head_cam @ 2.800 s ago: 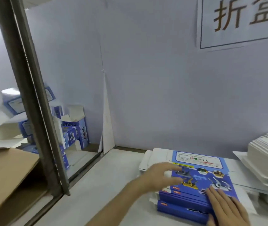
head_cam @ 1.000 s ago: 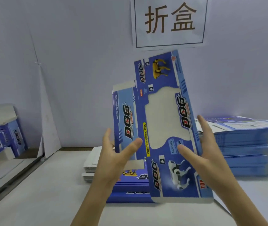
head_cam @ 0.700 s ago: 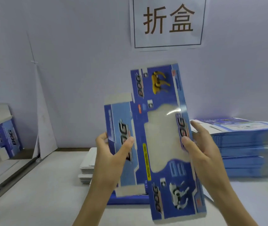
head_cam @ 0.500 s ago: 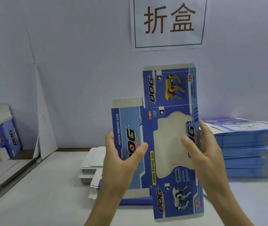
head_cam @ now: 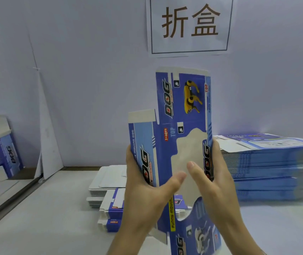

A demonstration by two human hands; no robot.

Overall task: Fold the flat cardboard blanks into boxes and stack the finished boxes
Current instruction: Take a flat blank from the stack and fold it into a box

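- Fingers [head_cam: 130,159] of the left hand [head_cam: 143,192] curl round the left edge of the cardboard blank [head_cam: 182,107], thumb laid across its printed face.
- Those of the right hand [head_cam: 215,184] grip the right edge likewise, thumb over the window cutout.
- Blank is held upright over the tabletop [head_cam: 45,227], lower end out of frame.
- Versus half a second earlier, hands sit closer together; thumbs nearly meet; left panel appears angled backward.

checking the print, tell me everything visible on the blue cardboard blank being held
The blue printed cardboard blank is held upright in the air: DOG logos, a yellow robot dog at top, a white one at bottom, a pale window cut-out mid-panel, a plain tab upper left. The left hand grips its left edge, the right hand its right edge, thumbs in front.
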